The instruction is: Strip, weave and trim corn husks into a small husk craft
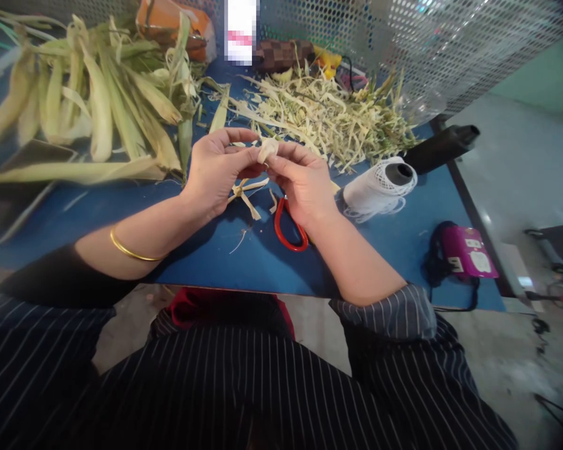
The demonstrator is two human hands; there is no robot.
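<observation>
My left hand (218, 167) and my right hand (301, 181) meet above the blue table (206, 250). Both pinch a small pale folded husk piece (268, 149) between thumbs and fingertips. Under the hands lie short husk scraps (248, 195). Red-handled scissors (289, 230) rest on the table just below my right hand, partly hidden by it.
A heap of long green-yellow husks (98, 106) lies at the left, a pile of shredded strips (328, 115) at the back. A white thread spool (381, 186), a black cylinder (443, 147), a pink device (466, 251), a phone (9, 187) and a mesh screen (403, 37) surround them.
</observation>
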